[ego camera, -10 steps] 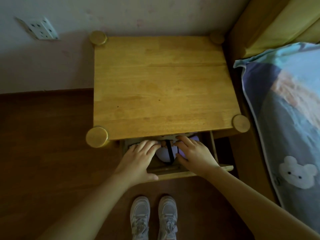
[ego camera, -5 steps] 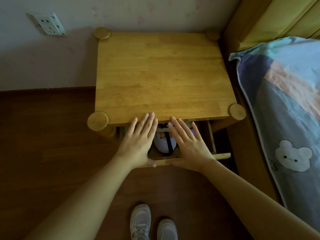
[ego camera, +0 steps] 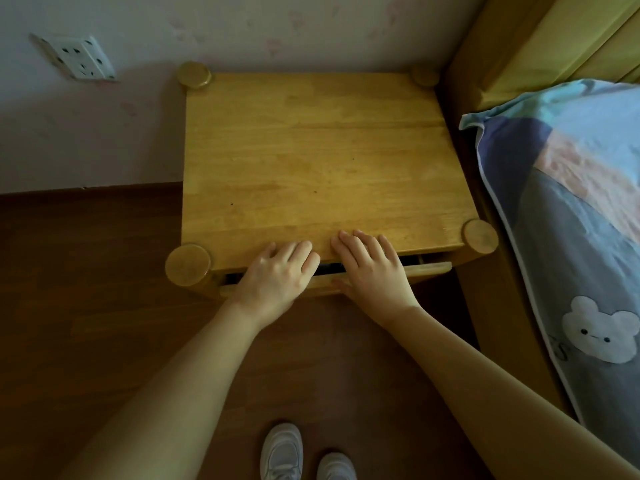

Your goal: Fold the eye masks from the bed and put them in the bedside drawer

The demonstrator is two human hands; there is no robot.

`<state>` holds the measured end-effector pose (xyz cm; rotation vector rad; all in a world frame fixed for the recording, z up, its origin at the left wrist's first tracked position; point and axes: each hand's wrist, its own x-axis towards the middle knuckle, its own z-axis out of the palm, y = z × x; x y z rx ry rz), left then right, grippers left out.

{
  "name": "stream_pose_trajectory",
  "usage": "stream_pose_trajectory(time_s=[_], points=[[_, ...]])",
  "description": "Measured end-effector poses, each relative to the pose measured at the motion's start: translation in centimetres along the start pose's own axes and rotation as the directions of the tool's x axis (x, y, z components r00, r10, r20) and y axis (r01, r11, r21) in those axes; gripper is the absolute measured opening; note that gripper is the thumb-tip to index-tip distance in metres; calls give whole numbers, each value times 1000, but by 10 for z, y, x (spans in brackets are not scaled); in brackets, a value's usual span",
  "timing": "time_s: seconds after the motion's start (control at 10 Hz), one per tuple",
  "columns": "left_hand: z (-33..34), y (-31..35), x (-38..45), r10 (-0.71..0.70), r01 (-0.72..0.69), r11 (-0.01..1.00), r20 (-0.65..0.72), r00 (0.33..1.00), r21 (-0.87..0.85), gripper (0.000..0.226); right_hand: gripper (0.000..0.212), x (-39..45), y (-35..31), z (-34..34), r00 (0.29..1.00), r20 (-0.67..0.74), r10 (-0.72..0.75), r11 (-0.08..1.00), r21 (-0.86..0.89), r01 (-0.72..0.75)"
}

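The wooden bedside table (ego camera: 311, 161) stands against the wall. Its drawer (ego camera: 429, 269) is pushed almost fully in, with only a thin dark gap showing under the tabletop. My left hand (ego camera: 277, 275) and my right hand (ego camera: 370, 268) lie side by side on the drawer front, fingers straight and reaching onto the tabletop's front edge. The eye masks are hidden inside the drawer.
The bed with a blue and pink patterned cover (ego camera: 571, 220) lies close on the right, its wooden headboard (ego camera: 540, 39) behind. A wall socket (ego camera: 78, 58) sits on the left wall. My two white shoes (ego camera: 304, 455) stand on the dark wood floor.
The drawer has slid in from well open to nearly closed under both hands. The masks seen inside it earlier are now out of sight.
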<state>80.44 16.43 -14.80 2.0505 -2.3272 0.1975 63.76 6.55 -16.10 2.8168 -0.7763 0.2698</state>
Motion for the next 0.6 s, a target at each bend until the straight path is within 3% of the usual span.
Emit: stream_pose_trajectory(time_s=[0.1,0.3,0.4,0.5,0.6], points=[[8,-6,8,126,-119,990,-101,987,69,26,40,6,1,8,995,-95,6,999,-38,-10],[21,-10,24,207,-178,972,-199,958,154,22,9,19,-2,17,962,-272,32,997,-65,-51],[23,-6,24,179,-151,976,-188,966,154,25,19,20,-3,17,960,-277,36,992,-108,-68],[11,-5,25,122,-115,991,-127,984,62,31,30,24,-2,3,987,-142,74,996,-47,-82],[-12,-18,33,1,-2,1000,-43,999,-31,39,50,30,5,-16,985,97,141,983,104,-151]])
